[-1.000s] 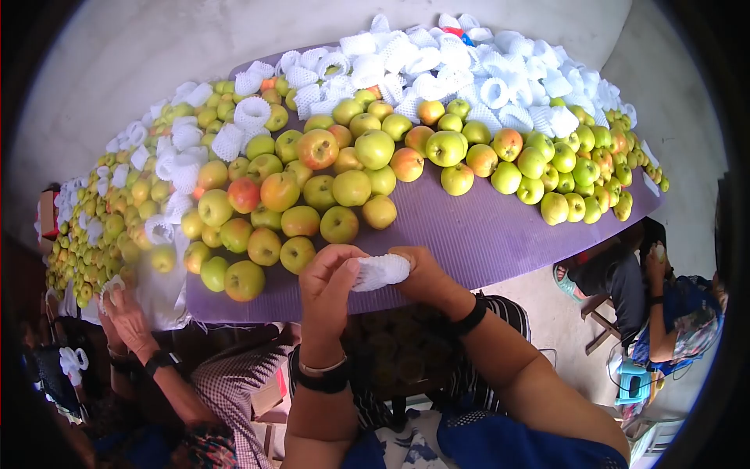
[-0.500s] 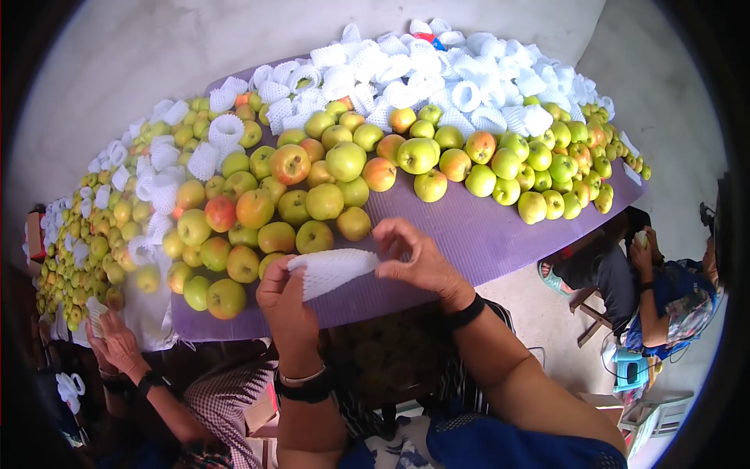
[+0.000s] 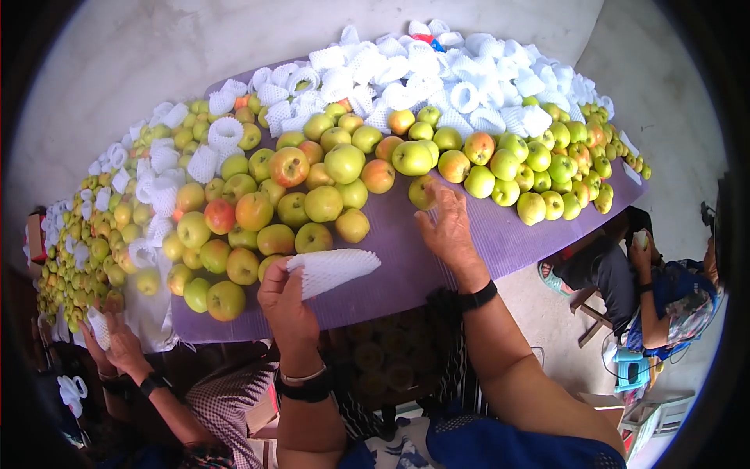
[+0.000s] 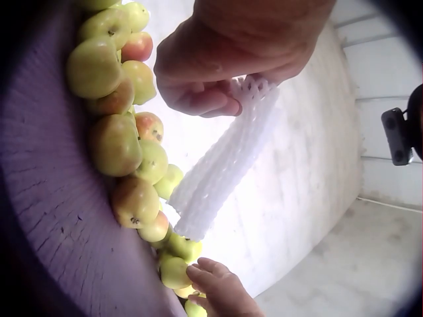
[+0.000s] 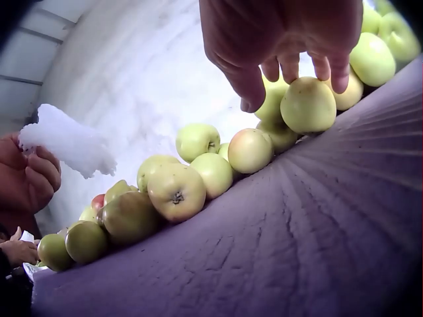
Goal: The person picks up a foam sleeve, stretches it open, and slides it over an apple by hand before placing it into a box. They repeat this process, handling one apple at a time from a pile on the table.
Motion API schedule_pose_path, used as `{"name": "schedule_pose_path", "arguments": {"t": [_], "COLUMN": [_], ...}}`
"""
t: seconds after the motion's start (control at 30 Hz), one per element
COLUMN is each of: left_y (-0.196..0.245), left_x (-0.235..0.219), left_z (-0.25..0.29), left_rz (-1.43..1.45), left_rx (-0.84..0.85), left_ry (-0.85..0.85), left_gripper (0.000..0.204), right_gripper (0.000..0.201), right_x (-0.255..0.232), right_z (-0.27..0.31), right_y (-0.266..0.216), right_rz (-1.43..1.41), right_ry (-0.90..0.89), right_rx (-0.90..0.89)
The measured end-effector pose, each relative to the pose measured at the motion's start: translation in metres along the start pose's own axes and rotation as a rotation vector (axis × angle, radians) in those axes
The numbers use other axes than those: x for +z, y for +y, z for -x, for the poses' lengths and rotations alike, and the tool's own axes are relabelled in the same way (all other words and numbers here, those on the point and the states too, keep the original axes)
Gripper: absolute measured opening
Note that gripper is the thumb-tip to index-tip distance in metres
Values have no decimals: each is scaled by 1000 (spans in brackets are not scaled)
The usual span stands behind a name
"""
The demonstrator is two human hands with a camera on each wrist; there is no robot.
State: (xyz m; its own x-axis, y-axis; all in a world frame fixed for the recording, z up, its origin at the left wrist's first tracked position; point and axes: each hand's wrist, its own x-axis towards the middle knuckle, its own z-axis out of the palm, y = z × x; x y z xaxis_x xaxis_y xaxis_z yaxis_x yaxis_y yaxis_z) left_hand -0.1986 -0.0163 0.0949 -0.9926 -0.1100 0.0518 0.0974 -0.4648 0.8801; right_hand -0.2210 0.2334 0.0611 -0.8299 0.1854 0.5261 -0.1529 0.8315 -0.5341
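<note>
My left hand (image 3: 287, 306) pinches one end of a white foam fruit net (image 3: 340, 271), which sticks out flattened to the right above the table's near edge. In the left wrist view the foam net (image 4: 221, 168) hangs slantwise from the finger and thumb. My right hand (image 3: 451, 233) is stretched out over the table with its fingertips at a yellow-green apple (image 3: 421, 192) at the front of the pile. Seen from the right wrist, the fingers reach down at that apple (image 5: 308, 107), with the thumb held apart.
Many green and reddish apples (image 3: 322, 203) cover the purple table mat (image 3: 406, 258). White foam nets (image 3: 422, 66) are heaped behind them. On the left, another person's hands (image 3: 123, 344) hold a foam net; a seated person (image 3: 672, 305) is at the right. A turquoise stool (image 3: 630, 370) stands below.
My right hand has let go of the foam net and reached forward to the apple. My left hand keeps its pinch on the net. The head view has shifted slightly.
</note>
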Motion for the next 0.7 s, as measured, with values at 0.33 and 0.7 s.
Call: {"name": "schedule_pose_path", "arguments": {"t": [0.33, 0.7], "left_y": [-1, 1], "left_x": [0, -1], "left_z": [0, 0], "left_rz": [17, 32], "left_rx": [3, -4], "left_ry": [-7, -24], "left_gripper": [9, 9], "right_gripper": [43, 36], "right_x": [4, 5], "right_z": [3, -2], "right_y": [-1, 7], "right_rz": [116, 16], "right_ry": [25, 53], "right_rx": [110, 36]}}
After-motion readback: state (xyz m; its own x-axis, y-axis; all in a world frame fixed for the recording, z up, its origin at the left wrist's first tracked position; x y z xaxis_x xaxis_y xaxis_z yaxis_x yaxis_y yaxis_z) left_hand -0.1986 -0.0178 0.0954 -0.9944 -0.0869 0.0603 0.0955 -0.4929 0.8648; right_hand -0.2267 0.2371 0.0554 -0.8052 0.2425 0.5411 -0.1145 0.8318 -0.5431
